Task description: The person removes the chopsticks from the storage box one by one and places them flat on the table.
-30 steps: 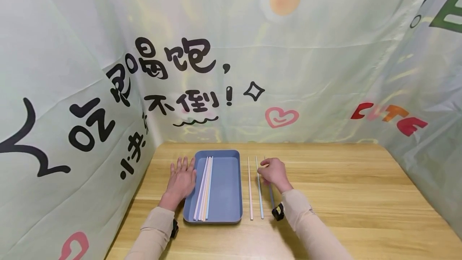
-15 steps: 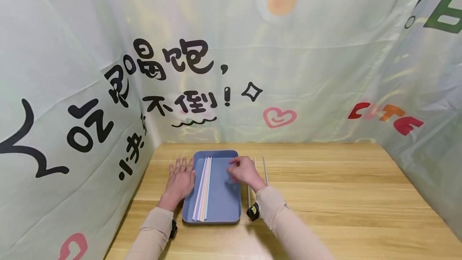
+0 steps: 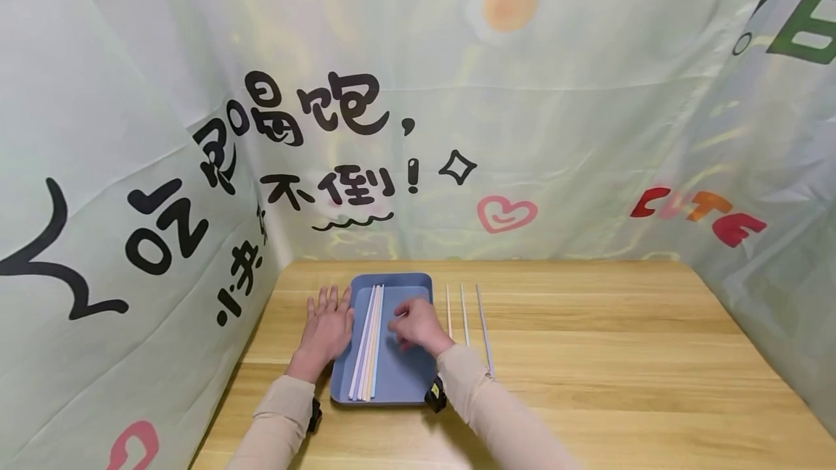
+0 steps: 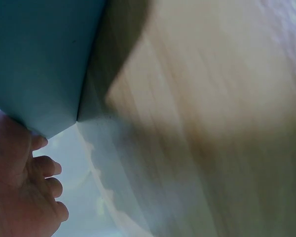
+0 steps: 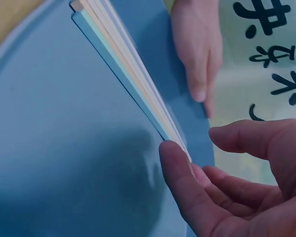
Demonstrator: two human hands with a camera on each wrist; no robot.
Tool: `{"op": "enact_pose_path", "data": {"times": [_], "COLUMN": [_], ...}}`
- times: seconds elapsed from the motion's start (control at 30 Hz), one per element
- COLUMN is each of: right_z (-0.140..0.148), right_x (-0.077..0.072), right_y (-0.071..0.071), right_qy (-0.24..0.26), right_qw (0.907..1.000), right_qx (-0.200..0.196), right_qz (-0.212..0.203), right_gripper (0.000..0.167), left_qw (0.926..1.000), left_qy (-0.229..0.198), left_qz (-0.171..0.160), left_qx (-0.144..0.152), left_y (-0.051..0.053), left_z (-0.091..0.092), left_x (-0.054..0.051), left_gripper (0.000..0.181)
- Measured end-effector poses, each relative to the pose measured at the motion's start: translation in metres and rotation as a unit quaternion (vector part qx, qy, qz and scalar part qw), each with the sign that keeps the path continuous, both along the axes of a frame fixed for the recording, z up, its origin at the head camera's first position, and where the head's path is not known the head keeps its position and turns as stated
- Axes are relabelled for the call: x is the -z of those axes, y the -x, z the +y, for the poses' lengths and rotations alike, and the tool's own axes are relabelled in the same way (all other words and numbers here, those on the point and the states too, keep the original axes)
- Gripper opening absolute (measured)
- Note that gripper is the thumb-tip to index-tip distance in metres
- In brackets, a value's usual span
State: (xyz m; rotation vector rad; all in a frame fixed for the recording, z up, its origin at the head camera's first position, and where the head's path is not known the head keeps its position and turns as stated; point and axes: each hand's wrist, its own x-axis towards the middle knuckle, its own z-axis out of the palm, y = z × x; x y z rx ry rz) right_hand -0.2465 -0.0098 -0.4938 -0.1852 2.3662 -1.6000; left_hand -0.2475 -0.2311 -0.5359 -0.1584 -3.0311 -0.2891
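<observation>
A blue rectangular tray lies on the table, with several pastel chopsticks bunched lengthwise in its left half. My left hand rests against the tray's left rim, fingers extended. In the left wrist view, its fingertips touch the tray's side. Over the tray's right half hovers my right hand; the right wrist view shows its thumb and fingers apart, holding nothing, close to the ends of the bunch. Right of the tray lie a pink chopstick, a light blue one and a purple one.
The wooden table stretches away to the right. Printed cloth hangs behind it and along both sides. A small black device is strapped at my right wrist, near the tray's front right corner.
From above the chopsticks on the table, my right hand has moved left to over the tray. All three chopsticks there still lie in place. My left hand has stayed at the rim.
</observation>
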Motion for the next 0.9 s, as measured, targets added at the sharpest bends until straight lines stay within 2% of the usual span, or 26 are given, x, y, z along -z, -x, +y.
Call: {"op": "enact_pose_path", "data": {"times": [0.37, 0.9], "right_z": [-0.024, -0.038], "right_x": [0.013, 0.027], "right_y": [-0.006, -0.005], "right_qy": [-0.001, -0.004], "right_qw": [0.9998, 0.9989], "right_qx": [0.009, 0.043], "right_qz": [-0.02, -0.019], "right_gripper": [0.024, 0.03], "left_qw": [1.0, 1.0], "left_qy": [0.0, 0.001], "left_qz": [0.001, 0.002], "left_qx": [-0.002, -0.005], "left_y": [0.001, 0.001], "left_z": [0.0, 0.001], "left_x": [0.002, 0.002], "left_gripper": [0.058, 0.058]}}
